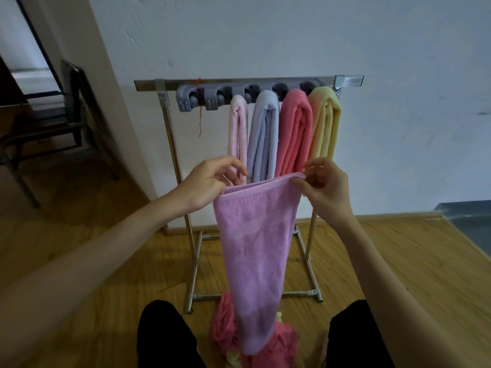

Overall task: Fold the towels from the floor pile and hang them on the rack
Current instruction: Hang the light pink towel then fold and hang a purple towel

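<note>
Four folded towels — pale pink (238, 128), lavender-blue (263, 136), coral (295, 134) and yellow (325, 126) — are already hanging from the clips at the right end of the rack (170, 85), while the two grey clips at its left end are sitting empty. In front of the rack I am holding up a purple towel (256, 248), my left hand (210, 181) pinching its top-left corner and my right hand (325, 187) pinching its top-right corner, the cloth draping down toward the remaining pile (225, 330) of pink and yellow-green towels below the rack. I am judging the job past halfway, with this towel not yet folded or hung and several more waiting on the floor.
</note>
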Demonstrator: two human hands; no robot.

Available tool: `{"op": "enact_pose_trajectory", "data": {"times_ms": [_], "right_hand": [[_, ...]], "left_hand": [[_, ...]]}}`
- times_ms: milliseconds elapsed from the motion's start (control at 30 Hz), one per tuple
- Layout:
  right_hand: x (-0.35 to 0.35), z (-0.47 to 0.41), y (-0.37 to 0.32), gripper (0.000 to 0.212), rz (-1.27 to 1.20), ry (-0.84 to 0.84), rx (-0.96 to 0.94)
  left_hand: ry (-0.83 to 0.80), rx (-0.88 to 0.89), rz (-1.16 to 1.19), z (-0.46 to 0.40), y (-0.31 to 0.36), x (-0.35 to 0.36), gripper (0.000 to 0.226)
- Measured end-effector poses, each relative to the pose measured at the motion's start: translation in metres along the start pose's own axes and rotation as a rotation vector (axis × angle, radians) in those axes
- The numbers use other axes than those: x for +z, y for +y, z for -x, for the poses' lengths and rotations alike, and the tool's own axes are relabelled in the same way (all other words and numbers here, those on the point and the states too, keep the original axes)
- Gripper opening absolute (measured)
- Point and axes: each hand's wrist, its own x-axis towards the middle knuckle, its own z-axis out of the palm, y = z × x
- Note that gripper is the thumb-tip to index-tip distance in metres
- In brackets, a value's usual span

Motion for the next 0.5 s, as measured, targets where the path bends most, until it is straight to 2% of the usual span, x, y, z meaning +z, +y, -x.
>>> {"op": "enact_pose_trajectory", "data": {"times_ms": [133, 200, 333, 500], "right_hand": [[0.004, -0.001, -0.003, 0.014, 0.077, -0.018, -0.016], [0.009, -0.001, -0.005, 0.014, 0.093, -0.03, -0.031], [0.014, -0.001, -0.006, 0.018, 0.125, -0.037, -0.049], [0.021, 0.005, -0.007, 0.015, 0.143, -0.086, -0.071]], "left_hand": [[-0.26, 0.054, -0.132, 0.002, 0.005, 0.0, 0.055], [-0.35, 0.102, -0.239, 0.001, 0.008, 0.0, 0.053], [-0.466, 0.108, -0.337, 0.003, 0.016, 0.001, 0.035], [-0.603, 0.194, -0.359, 0.006, 0.016, 0.004, 0.044]]}}
